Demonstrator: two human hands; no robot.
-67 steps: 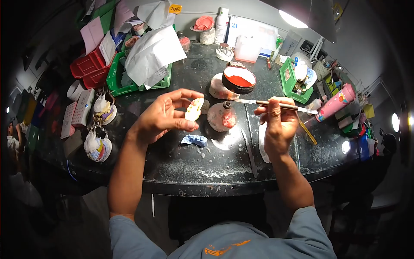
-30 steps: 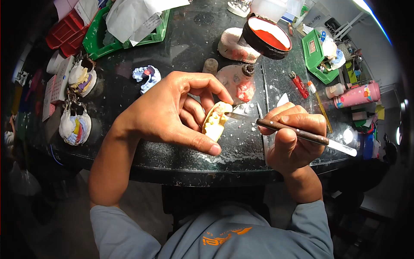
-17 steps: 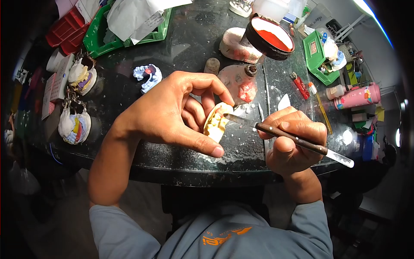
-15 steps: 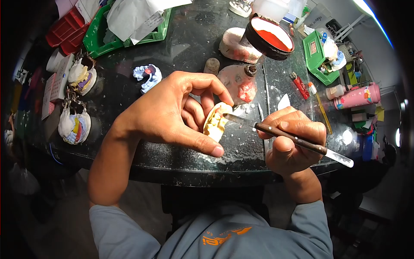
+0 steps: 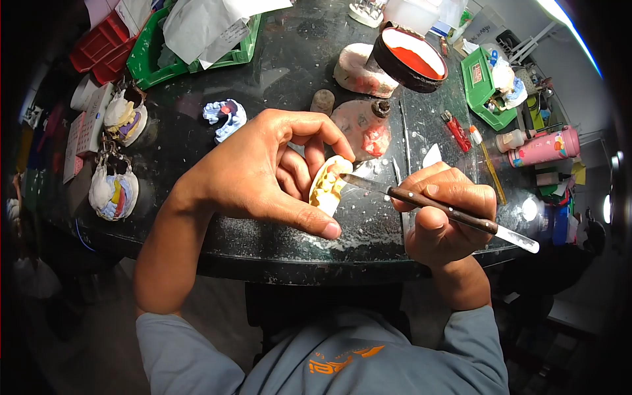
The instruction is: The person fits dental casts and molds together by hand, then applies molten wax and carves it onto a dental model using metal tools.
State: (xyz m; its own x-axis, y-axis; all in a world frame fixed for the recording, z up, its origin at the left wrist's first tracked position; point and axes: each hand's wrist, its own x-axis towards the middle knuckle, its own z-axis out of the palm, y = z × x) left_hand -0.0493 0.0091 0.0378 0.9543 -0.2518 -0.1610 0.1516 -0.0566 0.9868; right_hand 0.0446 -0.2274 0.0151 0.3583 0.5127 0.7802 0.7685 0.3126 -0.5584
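A yellowish dental model (image 5: 327, 187) with a pale rim is held between the fingers and thumb of my left hand (image 5: 266, 174), tilted up above the bench. My right hand (image 5: 451, 214) grips a wax knife (image 5: 447, 209) by its dark riveted handle. The knife's blade points left and its tip touches the model near the upper right edge. Part of the model's back is hidden by my left fingers. Behind my hands stands a glass spirit burner (image 5: 359, 125) with a dark neck and something pink about it.
On the left stand two articulators with plaster casts (image 5: 113, 187). A blue impression (image 5: 225, 118) lies beyond my left hand. Further back are a round tin of red wax (image 5: 413, 58), a plaster cast (image 5: 359, 71) and green bins (image 5: 487, 89). A red lighter (image 5: 456, 130) lies right, on the dark bench (image 5: 289, 79).
Almost nothing differs. The model and the knife tip stay together, with only a very slight shift in view.
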